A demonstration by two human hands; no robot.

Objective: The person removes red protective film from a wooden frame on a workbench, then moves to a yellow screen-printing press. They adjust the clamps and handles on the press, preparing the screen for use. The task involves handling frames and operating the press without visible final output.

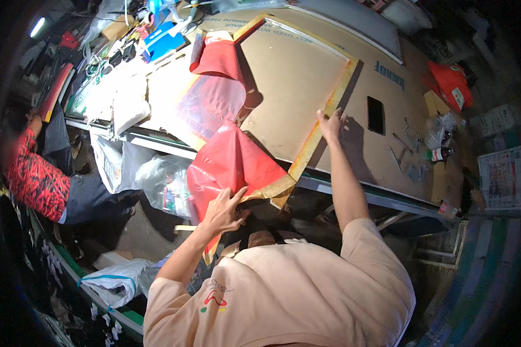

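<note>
A rectangular frame with yellowish, red-smeared edges point(339, 92) lies on the cardboard-covered table and juts over its near edge. From its left side hangs a loose sheet, glossy red point(223, 159) at the near and far ends, with a clear printed stretch point(211, 104) between. My right hand point(332, 125) grips the frame's right bar, thumb on the bar and fingers along its outer side. Over the near red part, my left hand point(224, 211) touches the sheet near its lower edge, fingers stretched out and apart. The sheet's underside is hidden.
Right of the frame lie a black phone point(375, 115) and several small metal tools point(400, 141). A red bag point(448, 85) sits at the far right. Clutter with a blue box point(164, 41) fills the far left. Another person's patterned red sleeve point(37, 173) shows at left, near plastic bags point(165, 182).
</note>
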